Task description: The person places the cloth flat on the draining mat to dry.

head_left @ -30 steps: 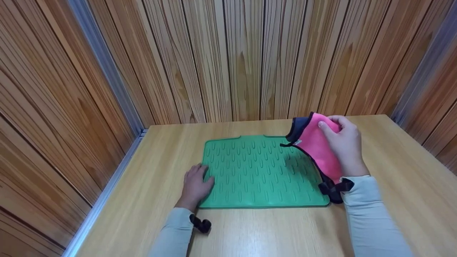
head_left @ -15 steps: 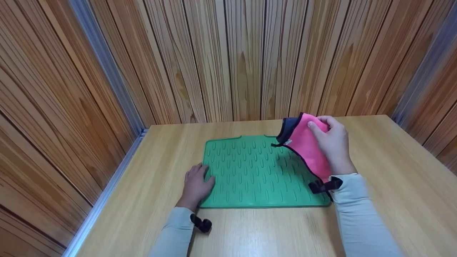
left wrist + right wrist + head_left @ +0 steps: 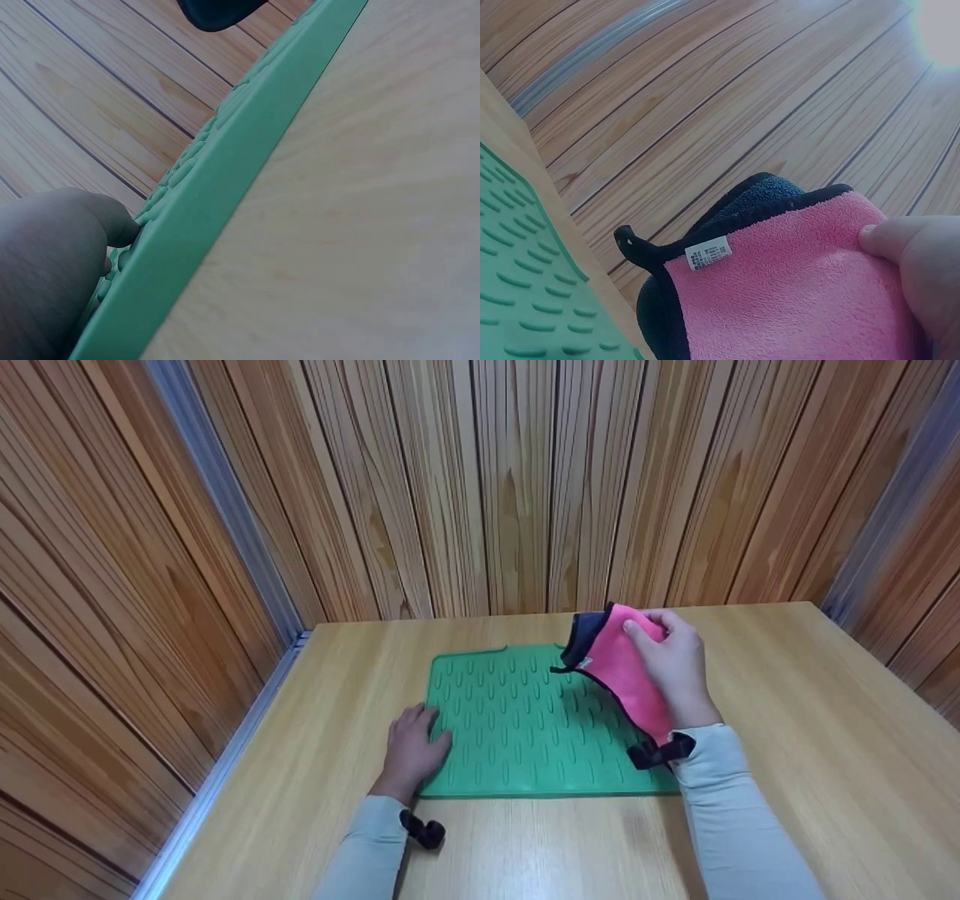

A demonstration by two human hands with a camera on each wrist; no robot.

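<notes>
My right hand (image 3: pixel 675 667) pinches a folded cleaning cloth (image 3: pixel 626 660) between thumb and fingers, holding it over the right part of a green mat (image 3: pixel 495 735). One face of the cloth is pink, the other dark navy, with black edging. A black hanging loop and a small white label (image 3: pixel 709 253) show at its corner in the right wrist view. Raised oval ridges cover the mat, which lies flat. My left hand (image 3: pixel 411 746) rests at the mat's left edge, its fingers relaxed and the thumb over the surface.
The mat lies on a light wooden table (image 3: pixel 540 847). Wood-plank walls (image 3: pixel 517 487) rise behind and at both sides, with metal strips at the corners. Each wrist wears a black strap (image 3: pixel 424 831) with a small camera mount.
My right hand has carried the cloth leftward, from the mat's right edge to farther in over it, and slightly lower. The left hand stays where it was.
</notes>
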